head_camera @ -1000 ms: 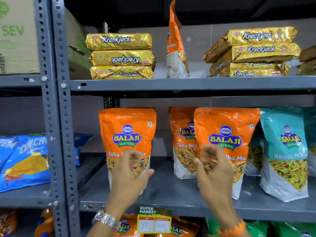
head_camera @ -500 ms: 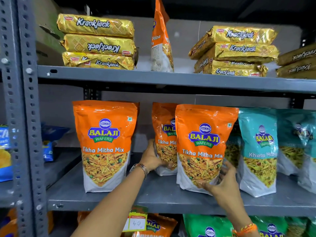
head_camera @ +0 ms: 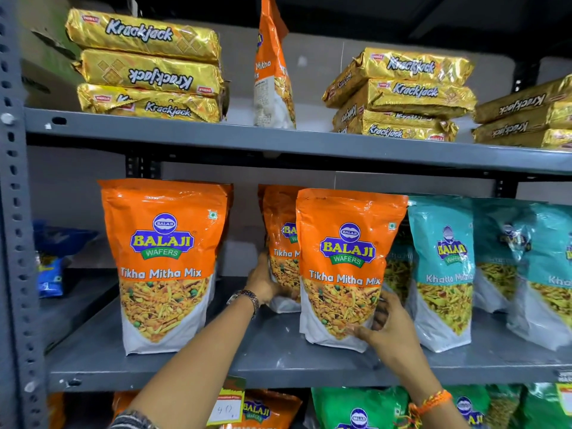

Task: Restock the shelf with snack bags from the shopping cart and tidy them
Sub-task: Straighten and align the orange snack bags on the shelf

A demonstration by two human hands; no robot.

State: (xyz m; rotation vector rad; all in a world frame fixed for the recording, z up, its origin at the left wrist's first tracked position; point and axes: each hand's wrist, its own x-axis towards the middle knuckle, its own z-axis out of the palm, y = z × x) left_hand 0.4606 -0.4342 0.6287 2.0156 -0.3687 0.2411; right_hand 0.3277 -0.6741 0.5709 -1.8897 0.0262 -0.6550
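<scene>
A person's right hand (head_camera: 390, 328) cups the lower right corner of a front orange Tikha Mitha Mix bag (head_camera: 346, 267), its grip closed lightly on the pouch, while the left hand (head_camera: 266, 284) reaches past it and closes its grip on the lower edge of a second orange bag (head_camera: 280, 243) standing just behind. Both pouches stand upright on the grey metal shelf (head_camera: 278, 363). The glossy film looks slippery and soft, the loose mix inside likely light but crushable, so a hold low on the sides, near the gusseted base, seems safest. To the left of the left hand, another orange bag (head_camera: 164, 264) stands apart; just right of the right hand, teal Khatta Mitha bags (head_camera: 442, 274) crowd close, leaving little room. Above, gold Krackjack packs (head_camera: 145, 69) are stacked beside a lone leaning orange pouch (head_camera: 274, 66).
</scene>
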